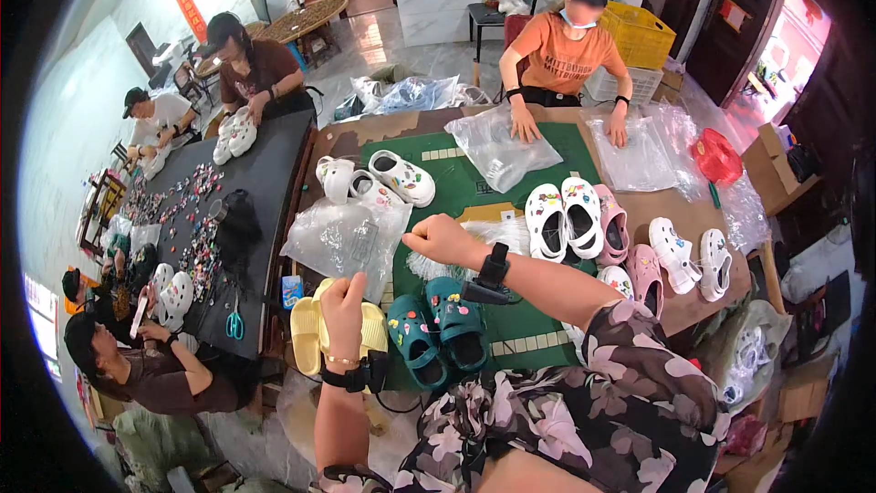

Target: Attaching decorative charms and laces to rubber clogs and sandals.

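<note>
My left hand (343, 312) is a closed fist with the thumb uppermost, above a pair of yellow slides (308, 336); nothing shows in it. Further right and farther from me, my right hand (440, 242) is also closed, and no object sticks out of it. It hovers over shredded clear plastic on the green mat (529, 347). A clear plastic bag (342, 242) lies flat just beyond my left hand. Dark green clogs (429, 333) with colourful charms stand to the right of the slides, close to my body.
White charm-covered clogs (401, 178) stand at the far left of the mat. More white clogs (564, 219) and pink clogs (646, 278) line the right side. Across the table, a person in orange (566, 55) rests both hands on clear bags. Other people work around a black table (237, 246) with scattered charms and scissors (235, 323).
</note>
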### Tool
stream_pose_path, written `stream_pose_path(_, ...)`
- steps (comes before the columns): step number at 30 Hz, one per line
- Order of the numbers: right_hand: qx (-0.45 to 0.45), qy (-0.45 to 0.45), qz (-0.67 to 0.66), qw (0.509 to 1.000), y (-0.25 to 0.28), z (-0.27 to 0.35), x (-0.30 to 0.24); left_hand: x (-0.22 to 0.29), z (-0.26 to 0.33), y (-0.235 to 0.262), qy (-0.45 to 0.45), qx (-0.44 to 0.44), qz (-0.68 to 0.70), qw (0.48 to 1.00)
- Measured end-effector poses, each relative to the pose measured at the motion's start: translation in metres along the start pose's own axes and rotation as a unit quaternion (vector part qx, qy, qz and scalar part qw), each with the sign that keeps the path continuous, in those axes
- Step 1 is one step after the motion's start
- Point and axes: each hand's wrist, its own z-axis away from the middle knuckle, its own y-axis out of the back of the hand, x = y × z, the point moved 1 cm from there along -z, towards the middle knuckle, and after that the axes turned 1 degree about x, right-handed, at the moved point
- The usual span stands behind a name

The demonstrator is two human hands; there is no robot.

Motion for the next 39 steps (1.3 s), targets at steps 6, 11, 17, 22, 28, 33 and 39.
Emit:
stream_pose_path(6, -0.006, -0.003, 0.007, 1.0, 0.0, -0.001, 0.004, -0.005, 0.002, -0.002, 0.035, -0.007, 0.052, 0.998)
stream_pose_path(11, -0.002, -0.001, -0.012, 1.0, 0.006, 0.002, 0.005, -0.003, 0.002, -0.007, 0.032, -0.019, 0.065, 0.997)
stream_pose_path(17, -0.012, -0.013, -0.003, 1.0, -0.003, 0.0, 0.012, -0.012, 0.003, -0.004, 0.074, -0.012, 0.095, 0.993)
stream_pose_path(22, -0.006, -0.024, -0.024, 0.999, 0.0, 0.005, 0.012, -0.008, 0.003, -0.008, 0.09, -0.024, 0.116, 0.989)
stream_pose_path(28, 0.008, -0.005, -0.038, 0.999, -0.003, 0.007, 0.02, -0.004, 0.002, -0.01, 0.1, -0.031, 0.117, 0.988)
stream_pose_path(33, -0.014, -0.031, -0.031, 0.999, -0.001, 0.004, 0.019, -0.008, -0.001, -0.011, 0.12, -0.036, 0.143, 0.982)
stream_pose_path(39, -0.046, -0.005, -0.051, 0.998, -0.017, 0.007, 0.032, 0.0, 0.005, -0.005, 0.106, -0.04, 0.035, 0.993)
